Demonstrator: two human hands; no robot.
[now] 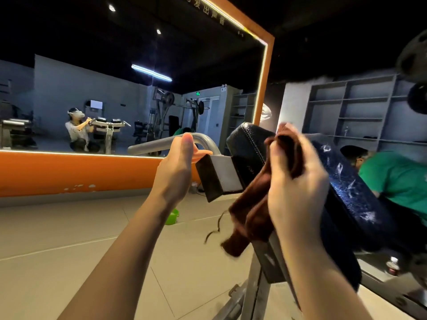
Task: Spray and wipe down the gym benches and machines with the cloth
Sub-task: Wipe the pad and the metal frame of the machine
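Note:
A brown cloth (251, 218) hangs bunched from my right hand (298, 181), which grips it against the side of a black padded machine pad (355, 195). The pad's dark leather is cracked, with white scuffs. My left hand (180, 162) is raised at the left end of the machine, its fingers around the grey metal handle bar (161, 144) above a square grey block (219, 176). The grey steel frame (258, 296) of the machine runs down below the pad. No spray bottle is in view.
A large orange-framed wall mirror (265, 88) fills the left and reflects the gym and a crouching person. A green object (172, 217) lies on the tiled floor. A person in a green shirt (397, 181) is at the right. Grey shelving (351, 112) stands behind.

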